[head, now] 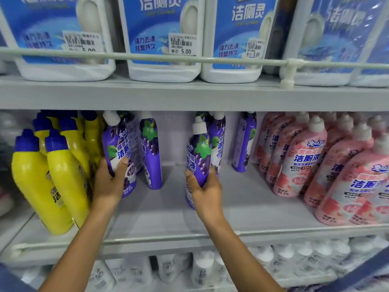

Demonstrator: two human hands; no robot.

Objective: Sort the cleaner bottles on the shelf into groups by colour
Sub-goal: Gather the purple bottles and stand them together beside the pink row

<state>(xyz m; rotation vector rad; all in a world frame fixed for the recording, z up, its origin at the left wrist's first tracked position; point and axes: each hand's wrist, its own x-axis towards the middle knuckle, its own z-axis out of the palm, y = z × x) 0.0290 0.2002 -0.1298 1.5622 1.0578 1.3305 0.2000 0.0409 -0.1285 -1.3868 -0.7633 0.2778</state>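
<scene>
Here, left hand (108, 182) in a closed grip on one purple bottle (121, 152); right hand (205, 189) clasping another purple bottle (199, 157).

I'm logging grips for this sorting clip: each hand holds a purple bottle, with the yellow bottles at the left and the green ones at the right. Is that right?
Not quite. The head view shows the bottles at the right are pink, not green. The rest holds: the left hand and the right hand each hold a purple bottle, and the yellow bottles stand at the left.

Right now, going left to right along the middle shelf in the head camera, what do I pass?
Yellow bottles → left hand on a purple bottle → right hand on another purple bottle → pink bottles.
</scene>
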